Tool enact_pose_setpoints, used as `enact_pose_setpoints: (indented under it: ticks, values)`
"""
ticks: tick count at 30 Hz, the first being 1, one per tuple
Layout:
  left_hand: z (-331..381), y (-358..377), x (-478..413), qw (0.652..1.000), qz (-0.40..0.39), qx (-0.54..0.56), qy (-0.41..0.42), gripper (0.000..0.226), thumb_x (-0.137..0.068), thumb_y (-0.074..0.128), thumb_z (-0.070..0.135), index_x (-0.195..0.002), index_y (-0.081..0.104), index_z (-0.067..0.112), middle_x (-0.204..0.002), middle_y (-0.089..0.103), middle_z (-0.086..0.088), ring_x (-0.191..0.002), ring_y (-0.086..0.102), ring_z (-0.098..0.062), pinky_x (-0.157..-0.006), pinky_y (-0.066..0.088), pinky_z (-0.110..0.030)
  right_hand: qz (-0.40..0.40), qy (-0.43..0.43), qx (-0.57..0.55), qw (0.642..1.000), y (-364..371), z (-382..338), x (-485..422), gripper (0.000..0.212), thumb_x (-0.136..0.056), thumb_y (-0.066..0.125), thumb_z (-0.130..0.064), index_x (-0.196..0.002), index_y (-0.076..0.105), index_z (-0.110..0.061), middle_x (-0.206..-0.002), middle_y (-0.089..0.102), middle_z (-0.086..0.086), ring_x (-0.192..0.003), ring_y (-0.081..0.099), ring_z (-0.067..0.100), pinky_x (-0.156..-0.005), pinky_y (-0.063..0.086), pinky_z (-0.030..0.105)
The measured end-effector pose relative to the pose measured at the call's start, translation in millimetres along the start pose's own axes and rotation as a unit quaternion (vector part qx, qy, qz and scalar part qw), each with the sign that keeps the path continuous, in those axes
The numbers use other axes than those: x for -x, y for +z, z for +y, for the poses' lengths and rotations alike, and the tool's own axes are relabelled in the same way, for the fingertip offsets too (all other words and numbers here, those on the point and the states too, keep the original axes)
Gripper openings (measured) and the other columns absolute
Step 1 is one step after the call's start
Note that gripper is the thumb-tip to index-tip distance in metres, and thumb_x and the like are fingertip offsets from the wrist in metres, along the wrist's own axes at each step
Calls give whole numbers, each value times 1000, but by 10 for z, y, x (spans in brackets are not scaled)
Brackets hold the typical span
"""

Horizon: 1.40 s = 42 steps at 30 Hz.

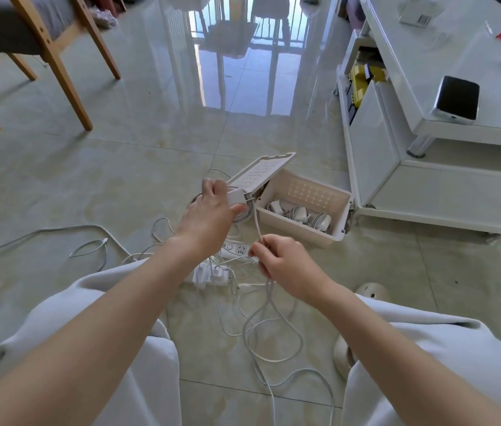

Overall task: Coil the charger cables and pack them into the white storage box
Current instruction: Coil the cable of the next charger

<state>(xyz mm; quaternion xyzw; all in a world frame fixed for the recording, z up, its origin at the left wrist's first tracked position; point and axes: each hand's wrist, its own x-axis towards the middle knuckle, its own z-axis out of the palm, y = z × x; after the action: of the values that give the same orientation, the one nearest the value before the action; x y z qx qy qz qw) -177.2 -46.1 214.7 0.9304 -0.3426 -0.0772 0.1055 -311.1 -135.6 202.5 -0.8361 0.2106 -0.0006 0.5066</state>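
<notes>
Task partway.
- White storage box (295,229) on floor, lid (261,172) propped open, several coiled chargers (301,212) inside.
- Left hand (215,204) grips charger brick (236,196) with part-wound loops, just beside box.
- Right hand (277,259) pinches same cable (258,224); tail trails to floor.
- Loose cables (89,245) lie near power strip (238,249), not yet coiled.
- Cable thin, white, limp.

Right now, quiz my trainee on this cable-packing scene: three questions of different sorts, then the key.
1. True or false: the lid of the white storage box stands open.
2. What does the left hand hold? A) a white charger adapter B) a mug C) scissors
3. Fill in: the right hand pinches a white ____ that runs up towards the left hand.
Key: 1 true; 2 A; 3 cable.
</notes>
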Motion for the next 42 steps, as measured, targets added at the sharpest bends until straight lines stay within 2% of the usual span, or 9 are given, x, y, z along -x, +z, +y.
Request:
enact_pose_setpoints:
  ticks: [3,9,12,16,20,21,27,38,42]
  values:
    - [24,51,-6,989,9,146,-38,43,-99,36,38,-120,34,1,-122,33,-16,-104,49,-37,-85,39,-42,-29,-13,5,999,104,-55,67,18,-96,47,-20,-80,53,-24,-59,55,-11,-53,47,6,-60,41,26]
    - [113,117,6,939,25,339,-44,42,-97,38,43,-113,35,4,-112,38,-10,-95,43,-22,-75,32,-21,-17,-50,-4,999,276,-40,112,10,-95,43,-13,-95,46,-23,-69,56,-16,-63,52,-7,-64,41,16]
    - [178,103,8,855,-2,510,-90,43,-95,37,47,-107,33,7,-98,46,-11,-72,50,-16,-52,45,-19,-12,-67,-50,996,302,-51,99,12,-95,43,-6,-94,49,-17,-74,59,-9,-66,54,-7,-65,38,3]
    - [236,51,25,751,-17,647,-132,54,-96,36,49,-120,38,0,-81,51,-10,-54,50,-15,-48,45,-24,-18,-74,-102,992,355,-38,76,18,-93,43,1,-88,53,-13,-82,62,0,-72,58,6,-75,43,12]
    - [234,-98,4,529,-83,827,-172,46,-100,30,43,-112,54,5,-82,57,-12,-60,54,-19,-45,48,-24,-40,-86,-67,993,362,56,19,23,-92,43,0,-82,57,-15,-73,60,-7,-68,55,-2,-71,41,10]
    - [219,-132,5,511,-99,837,-171,45,-101,29,42,-106,56,7,-81,57,-12,-59,52,-20,-43,46,-23,-40,-89,-53,994,343,76,-8,23,-92,43,0,-82,59,-13,-72,58,-9,-66,53,-3,-70,39,8]
    - [179,-208,51,599,-128,772,-169,34,-97,33,26,-85,60,8,-70,61,-6,-60,57,-17,-56,46,-26,-7,-174,65,983,172,193,-118,14,-93,53,-16,-93,66,-11,-86,70,1,-71,61,10,-73,49,21]
    - [-2,-394,119,575,-253,768,-125,36,-85,37,34,-81,54,3,-64,50,-9,-25,32,-11,-32,15,-7,-55,-170,194,965,-24,502,-224,21,-94,53,-29,-87,68,-15,-72,64,-11,-60,51,0,-66,42,20]
    - [47,-316,185,625,-322,701,-118,40,-79,39,40,-76,53,2,-57,44,-8,-25,26,-9,-35,11,-7,-56,-183,303,934,18,571,-212,20,-95,50,-28,-101,68,-22,-99,66,-7,-98,52,13,-97,33,31]
